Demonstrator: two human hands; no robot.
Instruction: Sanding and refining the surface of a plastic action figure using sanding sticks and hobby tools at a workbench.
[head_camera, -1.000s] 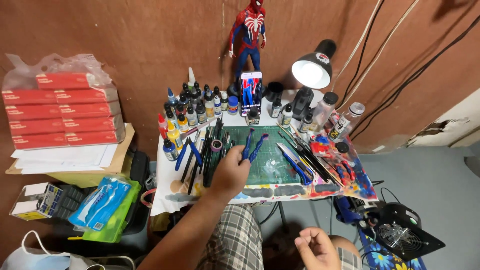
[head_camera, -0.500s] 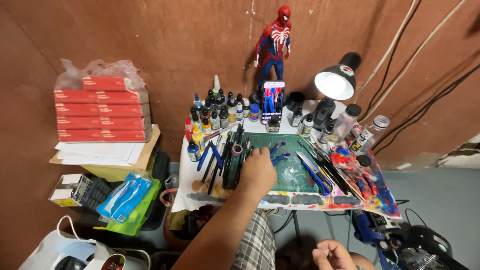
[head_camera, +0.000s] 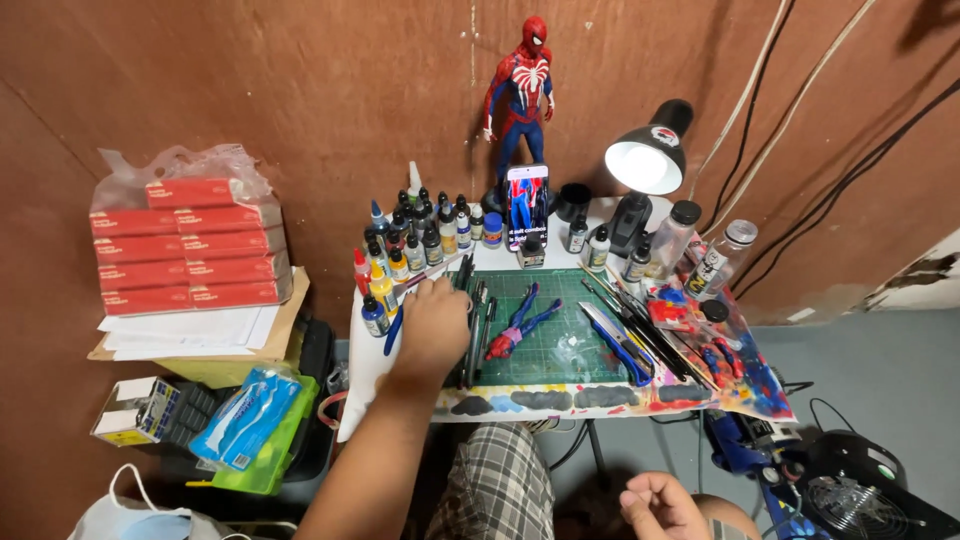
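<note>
The left hand is stretched over the left part of the small white desk, palm down with the fingers loosely curled; they are laid on a row of dark pens and brushes beside the left edge of the green cutting mat, and whether anything is gripped cannot be told. A blue-handled tool is seen just left of that hand, near the desk's left edge. A small red-and-blue figure is laid flat on the mat, just right of the pens. Small paint bottles with dark caps are crowded along the back left of the desk. A phone with a lit screen is propped upright at the back edge, before a tall red-and-blue figure. A black desk lamp is lit at the back right. The right hand is held low, below the front edge, loosely closed and holding nothing visible. Red boxes are stacked well left of the desk.
</note>
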